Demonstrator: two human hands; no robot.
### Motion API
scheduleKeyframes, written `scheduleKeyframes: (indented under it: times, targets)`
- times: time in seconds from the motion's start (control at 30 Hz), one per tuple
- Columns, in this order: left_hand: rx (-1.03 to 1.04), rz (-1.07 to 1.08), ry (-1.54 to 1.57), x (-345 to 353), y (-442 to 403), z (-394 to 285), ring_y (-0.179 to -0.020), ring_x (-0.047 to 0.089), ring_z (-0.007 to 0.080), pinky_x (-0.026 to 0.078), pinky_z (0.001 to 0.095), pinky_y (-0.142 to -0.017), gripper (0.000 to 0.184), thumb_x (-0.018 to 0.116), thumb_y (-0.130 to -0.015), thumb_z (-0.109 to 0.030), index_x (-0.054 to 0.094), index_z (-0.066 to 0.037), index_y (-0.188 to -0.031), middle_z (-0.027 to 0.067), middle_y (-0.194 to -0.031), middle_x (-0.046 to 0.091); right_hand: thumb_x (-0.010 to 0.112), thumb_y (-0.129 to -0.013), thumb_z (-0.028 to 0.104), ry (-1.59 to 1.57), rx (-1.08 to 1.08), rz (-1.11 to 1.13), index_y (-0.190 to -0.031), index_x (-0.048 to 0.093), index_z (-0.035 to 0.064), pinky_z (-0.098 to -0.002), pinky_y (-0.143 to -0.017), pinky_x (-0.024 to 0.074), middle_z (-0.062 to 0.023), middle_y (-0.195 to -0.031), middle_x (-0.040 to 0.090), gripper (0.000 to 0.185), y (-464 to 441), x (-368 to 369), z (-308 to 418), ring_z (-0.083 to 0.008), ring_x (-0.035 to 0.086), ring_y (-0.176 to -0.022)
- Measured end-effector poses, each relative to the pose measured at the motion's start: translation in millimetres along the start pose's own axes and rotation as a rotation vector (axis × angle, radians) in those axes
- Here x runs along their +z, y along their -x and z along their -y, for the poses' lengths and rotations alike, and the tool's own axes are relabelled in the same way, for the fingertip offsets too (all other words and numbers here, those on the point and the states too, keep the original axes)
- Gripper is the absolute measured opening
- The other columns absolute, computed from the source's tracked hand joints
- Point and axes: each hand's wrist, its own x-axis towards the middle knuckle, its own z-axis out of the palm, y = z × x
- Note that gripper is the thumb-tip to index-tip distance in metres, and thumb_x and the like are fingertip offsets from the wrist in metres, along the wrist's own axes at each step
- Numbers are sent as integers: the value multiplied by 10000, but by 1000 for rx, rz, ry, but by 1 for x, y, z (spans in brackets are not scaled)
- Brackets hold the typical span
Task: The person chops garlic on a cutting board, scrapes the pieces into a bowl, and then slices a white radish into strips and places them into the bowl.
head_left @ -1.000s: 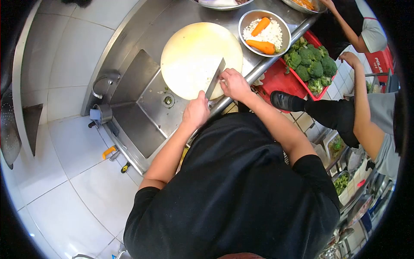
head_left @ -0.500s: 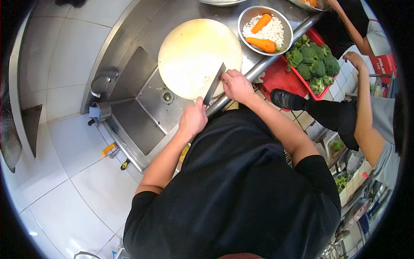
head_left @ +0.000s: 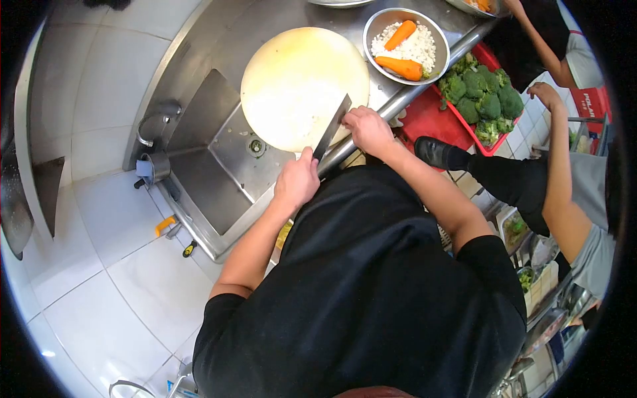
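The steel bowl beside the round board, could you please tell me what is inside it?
Two carrots lie on small white pieces in the bowl; whatever lies beneath them is hidden.

The knife (head_left: 331,130) has shifted slightly; its tip lies nearer the edge of the board (head_left: 292,73).

A curved tap (head_left: 166,113) stands beside the steel sink (head_left: 209,186), and a metal cup (head_left: 159,166) sits near the sink's corner. On my other side, broccoli heads (head_left: 488,105) fill a red crate (head_left: 489,58); a co-worker's black shoe (head_left: 431,153) is near it.
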Motion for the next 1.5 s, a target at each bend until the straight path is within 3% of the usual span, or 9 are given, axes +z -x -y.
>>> scheduleKeyframes:
  times: [0.4, 0.67, 1.1, 1.2, 1.27, 1.3, 1.4, 1.47, 1.5]
  targets:
    - [4, -91, 133, 34, -16, 8, -822, 669, 534, 518, 612, -757, 267, 549, -1021, -247, 537, -40, -1190, 323, -820, 682, 613, -840, 80, 62, -153, -31, -947, 694, 93, -411, -867, 519, -68, -900, 657, 135, 4, -3, -12, -275, 651, -927]
    - [-179, -163, 156, 1, -27, 22, -938, 663, 522, 516, 578, -819, 265, 564, -1019, -238, 557, -8, -1150, 320, -946, 689, 581, -858, 70, 4, -199, 38, -946, 695, 83, -427, -892, 514, -94, -906, 679, 145, -47, 44, 4, -302, 649, -952]
    - [-107, -89, 13, -7, -6, 37, -869, 684, 497, 533, 602, -792, 251, 557, -1006, -254, 566, -78, -1184, 290, -889, 703, 615, -854, 34, -32, 14, 37, -939, 697, 74, -447, -909, 508, -109, -923, 693, 125, -44, 36, 3, -335, 651, -970]
    - [-8, -187, -7, -30, -2, 53, -866, 688, 446, 538, 564, -770, 245, 606, -961, -206, 587, -108, -1185, 235, -912, 709, 639, -875, 41, -211, 320, -203, -1015, 671, 53, -445, -934, 495, -135, -1001, 689, 143, -41, 6, 19, -353, 637, -1022]
    - [101, -311, 2, -38, 4, 66, -854, 692, 411, 542, 540, -753, 239, 630, -928, -175, 602, -129, -1160, 192, -910, 711, 642, -907, 46, -28, 114, -452, -1076, 627, 26, -432, -955, 483, -175, -1112, 666, 171, -46, -9, 25, -377, 611, -1088]
    - [85, -285, -26, -43, 4, 69, -882, 701, 377, 552, 508, -775, 277, 654, -887, -148, 612, -151, -1160, 147, -943, 714, 715, -887, 159, -26, 105, -404, -1196, 583, 14, -454, -1028, 446, -210, -1253, 604, 366, -51, -15, 29, -400, 550, -1198]
    - [154, -341, -51, -41, -2, 83, -909, 702, 356, 558, 490, -777, 270, 684, -864, -147, 606, -139, -1123, 125, -958, 717, 759, -864, 418, 105, -9, -338, -1389, 512, 27, -524, -1132, 356, -252, -1420, 507, 700, -74, 0, 68, -427, 452, -1351]
    - [225, -368, -85, -41, -4, 88, -907, 700, 346, 565, 494, -764, 220, 671, -846, -136, 595, -119, -1051, 116, -945, 713, 689, -825, 675, 248, 72, -86, -1573, 332, 48, -587, -1224, 198, -280, -1602, 311, 1039, -81, 28, 87, -445, 257, -1509]
    - [259, -382, -103, -42, -5, 92, -906, 699, 341, 568, 496, -758, 195, 664, -837, -131, 590, -108, -1016, 112, -938, 710, 659, -829, 705, 278, 112, -26, -1590, 300, 52, -593, -1233, 165, -279, -1625, 269, 1066, -85, 36, 94, -450, 214, -1527]
